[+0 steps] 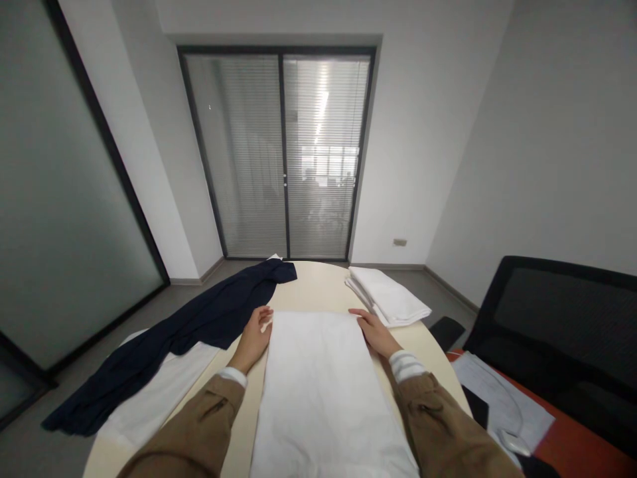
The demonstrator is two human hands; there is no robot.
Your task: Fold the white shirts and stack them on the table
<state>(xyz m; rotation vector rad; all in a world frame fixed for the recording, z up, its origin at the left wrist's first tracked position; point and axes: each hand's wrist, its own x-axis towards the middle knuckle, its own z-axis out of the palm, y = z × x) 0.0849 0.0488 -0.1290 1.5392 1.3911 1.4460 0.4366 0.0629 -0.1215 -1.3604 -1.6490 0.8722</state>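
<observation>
A long folded white cloth (326, 385) lies flat in front of me, running from the middle of the table toward my body. At its far left corner, my left hand (257, 335) is closed with curled fingers on the edge. My right hand (375, 332) pinches the far right corner, its index finger along the top edge. The cloth looks mostly smooth, with faint creases. Its near end runs out of view, so I cannot tell what kind of garment it is.
The round cream table (311, 285) carries a folded white stack (388, 295) at the back right. A dark navy garment (199, 318) and white fabric (169, 392) drape over its left side. To the right stand a black mesh chair (552, 332) and an orange surface with papers (502, 392).
</observation>
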